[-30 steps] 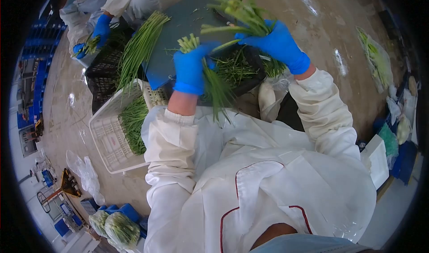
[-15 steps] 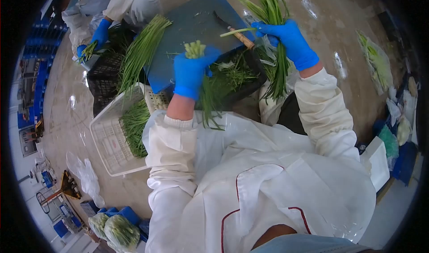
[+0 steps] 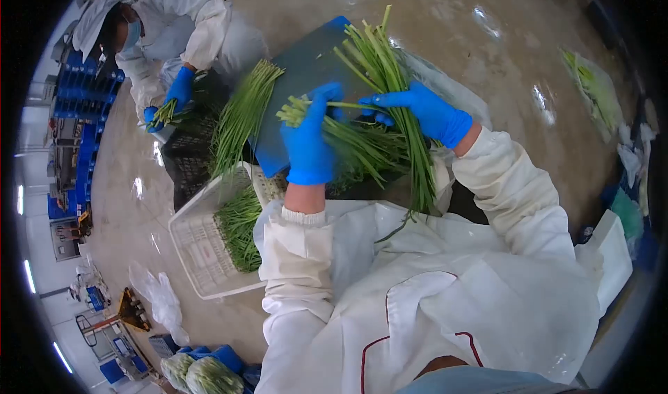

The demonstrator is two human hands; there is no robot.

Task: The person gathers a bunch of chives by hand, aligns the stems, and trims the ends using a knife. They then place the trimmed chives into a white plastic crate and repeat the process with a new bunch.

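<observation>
My left hand (image 3: 306,143), in a blue glove, is closed around a bunch of long, chive-like green stalks (image 3: 365,140). Their pale cut ends stick out at its left side and the leaves trail right. My right hand (image 3: 435,116), also gloved in blue, grips a second, larger bunch of green stalks (image 3: 410,143) that hangs nearly upright. A single stalk (image 3: 351,105) spans the gap between both hands. Behind them lies a blue board (image 3: 306,67), partly covered by the hands and greens.
On the board's left edge rests a pile of long greens (image 3: 243,119). A white crate (image 3: 202,255) with cut greens stands below it, beside a black crate (image 3: 191,157). At upper left a co-worker (image 3: 188,32) in blue gloves holds greens. Bagged vegetables (image 3: 591,91) lie on the floor at right.
Both hands have come closer together, the right one lowering with its bunch. The left bunch has swung from hanging to lying sideways. The wooden-handled knife on the board is now hidden. The view has shifted.
</observation>
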